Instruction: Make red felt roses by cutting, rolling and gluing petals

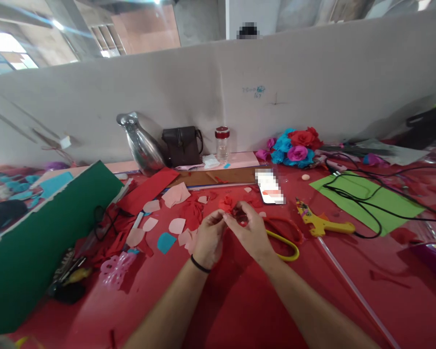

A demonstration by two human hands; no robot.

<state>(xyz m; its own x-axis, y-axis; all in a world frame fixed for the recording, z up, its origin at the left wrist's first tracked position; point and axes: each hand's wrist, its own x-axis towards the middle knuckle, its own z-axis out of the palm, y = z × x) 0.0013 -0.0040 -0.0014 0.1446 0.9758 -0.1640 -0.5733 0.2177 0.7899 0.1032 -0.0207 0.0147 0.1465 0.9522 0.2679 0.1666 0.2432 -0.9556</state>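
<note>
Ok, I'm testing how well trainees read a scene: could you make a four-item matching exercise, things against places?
1. Red crinkled piece
2. Glue gun
3. Dark bag
4. Lime-green sheet

A. Right of the scissors
B. Beneath the black cable
C. At the fingertips of the left hand and right hand
D. Between the metal jug and bottle

Pairs: 1-C, 2-A, 3-D, 4-B

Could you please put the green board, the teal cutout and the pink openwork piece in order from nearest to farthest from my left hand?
From the left hand, in the head view:
1. Teal cutout, just to its left.
2. Pink openwork piece, farther left, toward you.
3. Green board, at the far left, standing up.
</note>
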